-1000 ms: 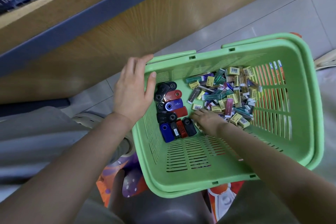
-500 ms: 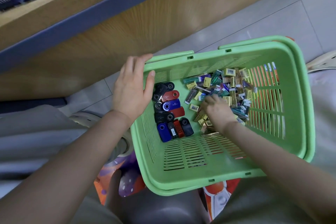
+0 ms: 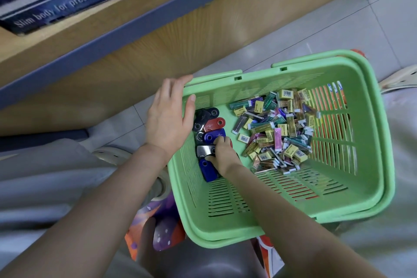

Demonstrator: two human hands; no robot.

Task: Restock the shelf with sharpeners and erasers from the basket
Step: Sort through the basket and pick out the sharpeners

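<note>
Down at the left end of the green basket (image 3: pixel 338 63), the right hand (image 3: pixel 222 153) has left the eraser pile (image 3: pixel 277 128), where it was rummaging half a second ago, and now sits on the sharpeners (image 3: pixel 211 124). Its fingers curl round a black sharpener (image 3: pixel 204 150) (how firm the hold is I cannot tell). The left hand (image 3: pixel 168 117) stays flat on the rim, fingers straight and together. Sharpeners look to be next for the shelf (image 3: pixel 135 22); nothing has gone up yet.
</note>
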